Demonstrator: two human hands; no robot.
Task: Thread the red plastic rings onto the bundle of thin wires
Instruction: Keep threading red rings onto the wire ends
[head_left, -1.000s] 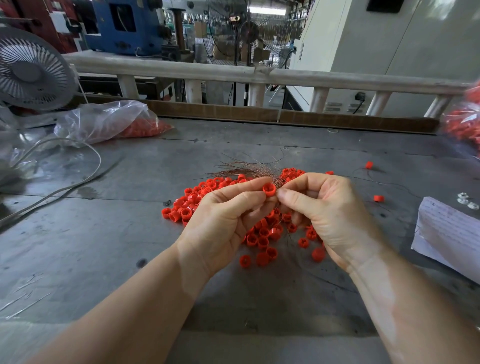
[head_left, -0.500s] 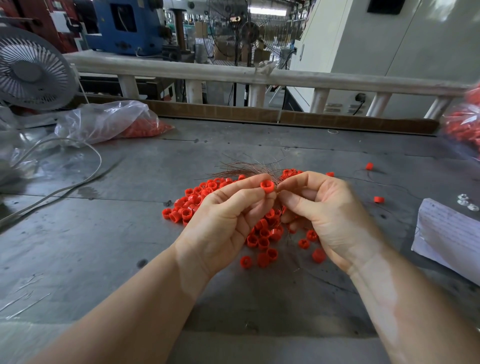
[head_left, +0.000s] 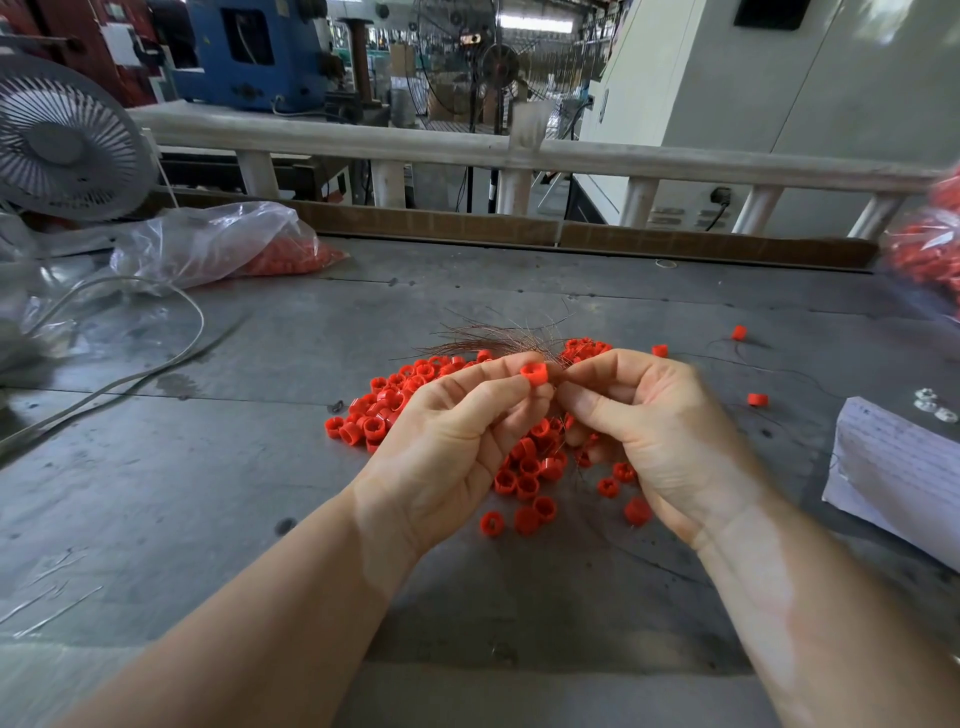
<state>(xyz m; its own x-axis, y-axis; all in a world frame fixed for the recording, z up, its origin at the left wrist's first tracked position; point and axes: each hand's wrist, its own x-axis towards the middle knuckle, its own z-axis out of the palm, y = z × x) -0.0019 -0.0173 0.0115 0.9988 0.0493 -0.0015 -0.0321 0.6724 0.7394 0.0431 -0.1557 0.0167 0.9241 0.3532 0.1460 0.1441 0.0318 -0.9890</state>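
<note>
My left hand (head_left: 457, 441) pinches one red plastic ring (head_left: 534, 374) between thumb and forefinger, a little above the table. My right hand (head_left: 654, 431) is right beside it, thumb and forefinger pinched at the ring's right side on the thin wires. The bundle of thin copper-coloured wires (head_left: 493, 338) fans out to the left behind my fingertips. A pile of several loose red rings (head_left: 395, 400) lies on the grey metal table (head_left: 208, 493) under and behind both hands.
A clear plastic bag of red rings (head_left: 234, 249) lies at the back left, next to a small fan (head_left: 62, 145) and a grey cable (head_left: 156, 358). White paper (head_left: 898, 467) lies at the right. Stray rings (head_left: 757, 399) sit at the right. A rail (head_left: 467, 150) edges the table's far side.
Both hands have risen slightly and moved away from me, keeping the ring between them. My right fingertips have closed in on the ring's right side.
</note>
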